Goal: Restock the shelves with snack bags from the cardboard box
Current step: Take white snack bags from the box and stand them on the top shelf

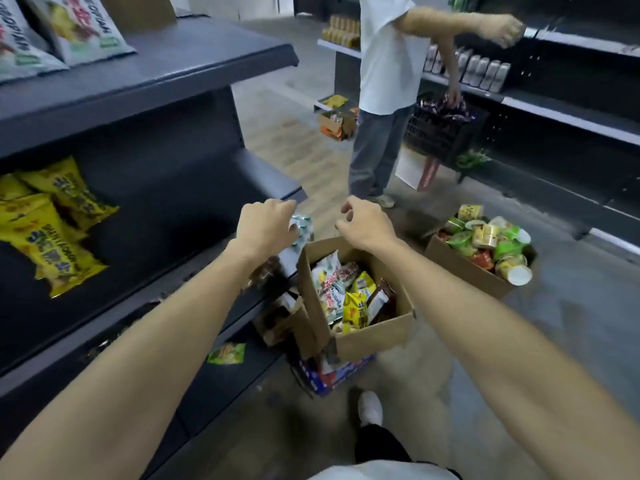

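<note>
With the left grip (265,225) pinching a silvery-green foil snack bag (302,230) beyond the dark shelf's (273,181) front edge and the right grip (363,223) loosely curled on nothing, the bag could slip floorward.

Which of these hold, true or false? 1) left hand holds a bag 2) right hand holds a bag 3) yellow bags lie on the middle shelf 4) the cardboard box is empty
1) True: the left hand grips a pale snack bag.
2) False: the right hand holds nothing, fingers loosely curled.
3) True: yellow bags lie on the middle shelf.
4) False: the cardboard box still holds mixed snack bags.
</note>
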A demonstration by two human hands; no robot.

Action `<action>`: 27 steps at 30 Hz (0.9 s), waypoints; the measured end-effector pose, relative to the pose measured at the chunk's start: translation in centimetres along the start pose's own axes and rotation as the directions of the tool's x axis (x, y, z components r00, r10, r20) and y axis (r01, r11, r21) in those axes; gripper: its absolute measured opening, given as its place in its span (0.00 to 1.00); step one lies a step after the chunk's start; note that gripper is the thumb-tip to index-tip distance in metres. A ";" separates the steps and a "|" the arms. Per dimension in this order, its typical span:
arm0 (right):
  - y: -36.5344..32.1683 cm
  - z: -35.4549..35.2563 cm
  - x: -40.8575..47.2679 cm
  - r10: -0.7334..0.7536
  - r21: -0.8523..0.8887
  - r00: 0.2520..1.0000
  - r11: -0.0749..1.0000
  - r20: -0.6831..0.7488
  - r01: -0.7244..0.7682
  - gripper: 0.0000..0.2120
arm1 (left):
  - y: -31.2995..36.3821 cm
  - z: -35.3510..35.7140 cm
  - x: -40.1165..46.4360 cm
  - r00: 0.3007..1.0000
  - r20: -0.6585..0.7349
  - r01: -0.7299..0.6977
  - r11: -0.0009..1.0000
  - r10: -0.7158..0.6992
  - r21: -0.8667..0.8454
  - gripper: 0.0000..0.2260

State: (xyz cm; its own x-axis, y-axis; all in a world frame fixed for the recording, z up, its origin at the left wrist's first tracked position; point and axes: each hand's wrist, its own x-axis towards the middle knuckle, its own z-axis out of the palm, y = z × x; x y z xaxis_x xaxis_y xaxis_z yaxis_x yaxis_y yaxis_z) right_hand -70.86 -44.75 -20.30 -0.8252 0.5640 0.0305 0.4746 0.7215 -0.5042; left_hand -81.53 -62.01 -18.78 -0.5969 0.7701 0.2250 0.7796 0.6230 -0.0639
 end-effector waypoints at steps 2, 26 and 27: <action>3.1 1.2 1.0 0.046 -0.012 0.998 0.999 0.052 -0.046 0.14 | 1.7 2.4 1.2 0.999 0.043 0.007 1.000 -0.006 -0.024 0.08; 18.4 13.7 9.1 0.393 -0.053 0.774 0.904 0.497 -0.425 0.15 | 12.0 21.5 3.6 0.823 0.550 0.326 0.912 -0.144 -0.249 0.15; 18.6 14.4 9.1 0.413 -0.059 0.763 0.894 0.498 -0.445 0.16 | 12.1 22.1 3.6 0.815 0.564 0.329 0.907 -0.133 -0.261 0.16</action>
State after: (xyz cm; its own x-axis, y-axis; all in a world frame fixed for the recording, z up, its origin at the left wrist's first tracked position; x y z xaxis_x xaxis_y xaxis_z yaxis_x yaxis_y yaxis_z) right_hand -73.96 -32.01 -41.84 -0.5862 0.5281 -0.6145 0.8093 0.4178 -0.4129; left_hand -78.44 -48.67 -40.24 -0.6972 0.6221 -0.3562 0.5605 0.7828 0.2702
